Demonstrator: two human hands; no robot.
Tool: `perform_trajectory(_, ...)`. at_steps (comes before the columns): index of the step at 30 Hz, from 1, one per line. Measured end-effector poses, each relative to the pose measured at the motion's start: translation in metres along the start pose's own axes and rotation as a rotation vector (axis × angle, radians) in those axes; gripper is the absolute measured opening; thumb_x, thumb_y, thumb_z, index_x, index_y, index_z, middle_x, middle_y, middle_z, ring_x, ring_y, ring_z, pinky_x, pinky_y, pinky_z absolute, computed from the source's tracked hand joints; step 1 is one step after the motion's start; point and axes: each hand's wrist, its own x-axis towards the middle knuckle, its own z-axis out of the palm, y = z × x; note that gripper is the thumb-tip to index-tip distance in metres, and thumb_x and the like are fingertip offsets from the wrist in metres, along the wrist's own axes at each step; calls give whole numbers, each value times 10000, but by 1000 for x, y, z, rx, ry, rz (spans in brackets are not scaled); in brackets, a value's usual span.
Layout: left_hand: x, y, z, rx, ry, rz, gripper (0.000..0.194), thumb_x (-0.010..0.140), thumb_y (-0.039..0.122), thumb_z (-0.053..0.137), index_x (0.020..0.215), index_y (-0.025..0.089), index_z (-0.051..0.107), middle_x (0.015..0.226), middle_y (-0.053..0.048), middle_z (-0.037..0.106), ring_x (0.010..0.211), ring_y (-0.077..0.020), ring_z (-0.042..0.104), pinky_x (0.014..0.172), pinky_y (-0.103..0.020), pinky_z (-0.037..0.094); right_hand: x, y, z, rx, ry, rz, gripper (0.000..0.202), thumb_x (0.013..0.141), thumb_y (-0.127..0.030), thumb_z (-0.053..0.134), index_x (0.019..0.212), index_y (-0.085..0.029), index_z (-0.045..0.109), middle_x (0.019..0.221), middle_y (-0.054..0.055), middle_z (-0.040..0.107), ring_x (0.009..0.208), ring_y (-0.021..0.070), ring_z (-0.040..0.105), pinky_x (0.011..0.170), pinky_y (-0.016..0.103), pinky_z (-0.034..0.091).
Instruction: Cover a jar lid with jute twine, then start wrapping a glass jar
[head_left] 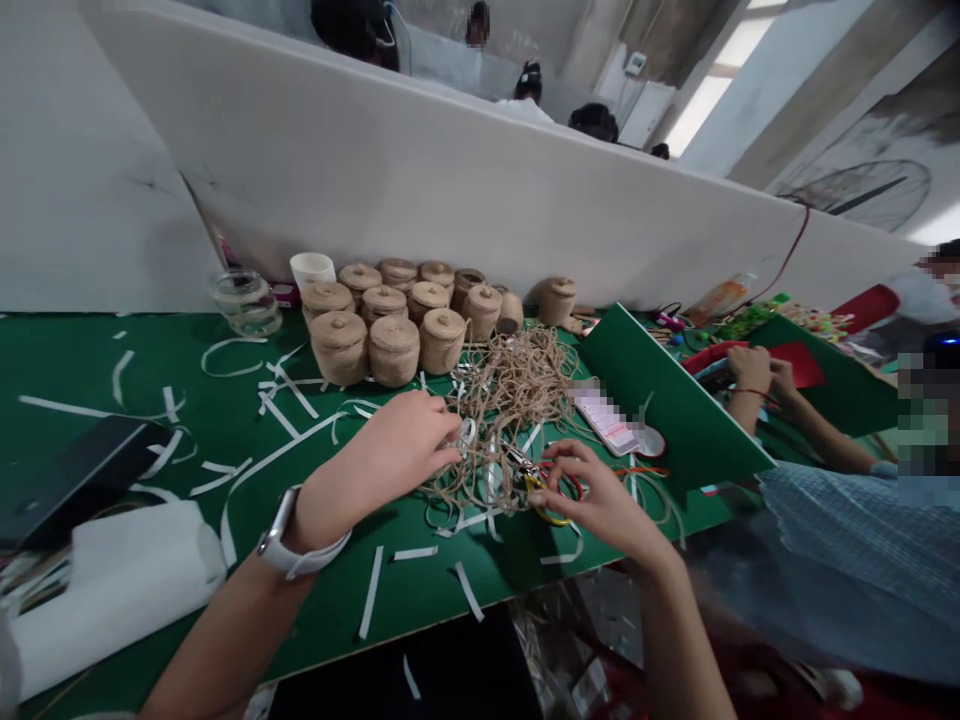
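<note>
My left hand (401,445), with a watch on its wrist, reaches over the near left edge of a tangled heap of brown twine (525,380). Its thumb and fingers curl together on strands of the twine, partly hidden. My right hand (592,500) has its thumb and fingers bent round the handles of a pair of scissors (555,515), with yellow and red loops. The scissors' blades point up and left, over the twine. Behind the left hand stand several twine-wrapped lidded jars (394,350) in rows. Cut white strips (371,590) lie scattered about.
A green board (667,400) stands slanted to the right, beside a phone (606,420). Beyond it, a co-worker's hands (754,370) work. A glass bowl (246,303) and white cups (312,268) stand at the back left. A white roll (142,570) lies front left.
</note>
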Motion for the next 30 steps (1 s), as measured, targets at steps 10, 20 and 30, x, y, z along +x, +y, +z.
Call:
perform_trajectory(10,12,19,42,106,40,218,204,934,171,499,758,193,599,742,-20,645,842,-213,600,1096,-472,286,-24,-40,-9,449,-231,-105,279,799,-356,719,1072,-299,712,1214,72,633,1123,239,620,969,395,498)
perform_trajectory(20,14,13,17,-99,-26,194,210,963,168,416,823,173,573,835,-55,646,814,-206,567,804,-342,424,16,-12,51,474,383,232,301,768,-436,688,950,-197,668,903,86,710,783,211,658,718,356,543)
perform_trajectory(30,20,7,24,-222,-74,143,222,968,183,371,814,185,531,788,-37,612,780,-193,568,806,-339,441,29,-23,60,712,392,223,328,769,-511,685,838,-194,641,736,32,697,684,175,638,646,295,508)
